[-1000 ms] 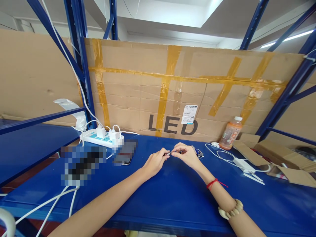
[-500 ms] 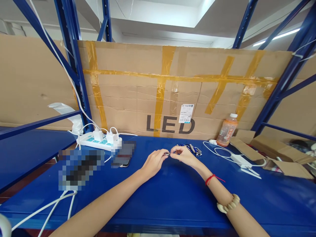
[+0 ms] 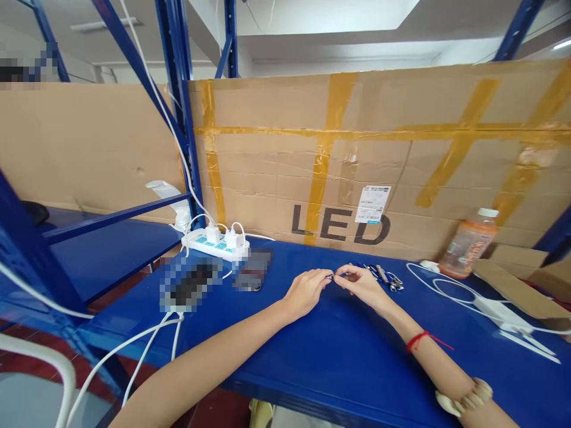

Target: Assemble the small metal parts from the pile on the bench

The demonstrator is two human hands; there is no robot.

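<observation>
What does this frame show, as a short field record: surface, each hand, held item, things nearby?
surface: blue metal shelf top, with a taped brown cardboard sheet printed LED standing behind it
left hand: fingertips pinch one end of a small dark metal part
right hand: fingertips pinch the other end of the same part
near right hand: cluster of small blue and silver metal pieces
far right: orange drink bottle with white cap; white charger and cable
left: white power strip with plugged adapters
</observation>
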